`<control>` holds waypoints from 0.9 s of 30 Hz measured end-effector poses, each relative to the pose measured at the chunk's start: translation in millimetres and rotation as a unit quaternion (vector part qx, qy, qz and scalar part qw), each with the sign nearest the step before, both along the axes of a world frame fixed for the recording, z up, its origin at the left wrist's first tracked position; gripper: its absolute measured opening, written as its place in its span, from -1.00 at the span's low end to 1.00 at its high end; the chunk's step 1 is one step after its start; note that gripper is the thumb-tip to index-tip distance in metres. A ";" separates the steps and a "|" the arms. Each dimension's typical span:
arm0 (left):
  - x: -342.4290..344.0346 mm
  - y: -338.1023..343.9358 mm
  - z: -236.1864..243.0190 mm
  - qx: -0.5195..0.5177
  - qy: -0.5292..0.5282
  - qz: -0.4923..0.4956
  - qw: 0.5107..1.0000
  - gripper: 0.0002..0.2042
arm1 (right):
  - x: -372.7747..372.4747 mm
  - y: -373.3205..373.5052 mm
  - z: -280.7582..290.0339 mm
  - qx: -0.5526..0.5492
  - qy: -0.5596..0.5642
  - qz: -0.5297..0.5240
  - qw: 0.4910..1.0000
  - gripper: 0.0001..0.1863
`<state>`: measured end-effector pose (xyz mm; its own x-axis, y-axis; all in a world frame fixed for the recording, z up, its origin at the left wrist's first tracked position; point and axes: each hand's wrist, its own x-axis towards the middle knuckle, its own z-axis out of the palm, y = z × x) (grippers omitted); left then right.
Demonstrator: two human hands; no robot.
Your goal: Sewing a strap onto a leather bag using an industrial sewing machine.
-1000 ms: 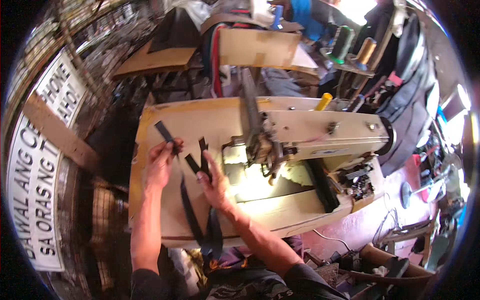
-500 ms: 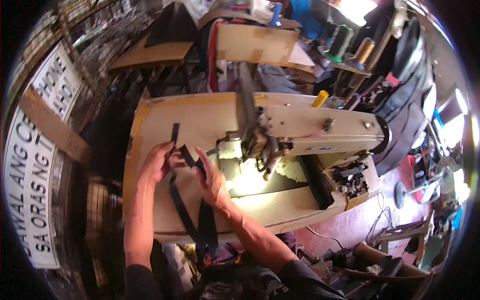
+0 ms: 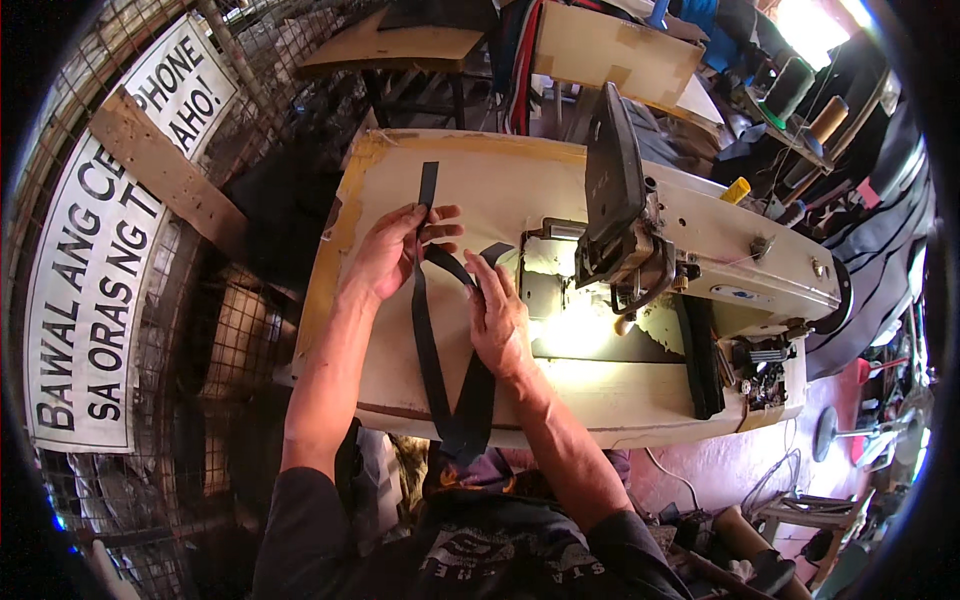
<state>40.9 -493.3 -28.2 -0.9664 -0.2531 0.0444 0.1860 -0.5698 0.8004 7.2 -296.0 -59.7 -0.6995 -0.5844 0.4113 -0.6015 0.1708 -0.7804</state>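
Left hand [image 3: 385,255] is pinching the black strap [image 3: 428,340] between thumb and forefinger, other fingers spreading; right hand [image 3: 500,325] is closing its grip on another stretch, a tail sticking out past the fingers. Change vs half a second ago: a strap section is now bridging both hands instead of poking up free. Reads as handling, not stitching: strap is looping over the table [image 3: 500,180] front edge, left of the sewing machine [image 3: 720,240].

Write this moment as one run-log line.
left hand: pinches black strap | right hand: holds black strap | sewing machine: right of both hands
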 end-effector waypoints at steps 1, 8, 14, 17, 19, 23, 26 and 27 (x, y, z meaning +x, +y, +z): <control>0.3 0.5 0.1 -0.023 -0.017 0.002 1.000 -0.76 | -0.4 -0.6 -1.2 -0.032 -0.007 0.002 0.999 -0.51; 3.7 5.1 1.7 -0.073 -0.093 0.002 0.993 -0.77 | -1.4 -2.0 -9.2 -0.089 -0.043 -0.019 0.995 -0.19; 3.9 3.6 2.2 -0.098 -0.075 -0.025 0.992 -0.78 | -4.0 -1.0 -7.8 -0.082 -0.074 -0.021 0.994 -0.23; 2.1 2.7 -1.4 -0.094 -0.070 -0.026 0.993 -0.78 | -3.1 0.2 -6.4 -0.053 -0.024 -0.008 0.998 -0.43; -1.7 5.7 -6.4 -0.087 -0.074 -0.010 0.993 -0.78 | -1.2 0.3 -5.9 -0.037 -0.002 0.026 0.999 -0.71; -4.8 7.3 -11.1 -0.079 -0.175 0.033 0.981 -0.79 | 3.6 -1.1 -5.7 0.004 0.058 0.057 0.997 -0.79; -5.2 10.8 -11.9 -0.030 -0.141 -0.006 0.990 -0.77 | 5.6 -1.9 -5.6 -0.005 0.064 0.081 0.995 -0.81; -5.2 10.9 -11.4 -0.030 -0.125 -0.015 0.992 -0.75 | 5.8 -1.4 -5.7 -0.007 0.064 0.080 0.995 -0.82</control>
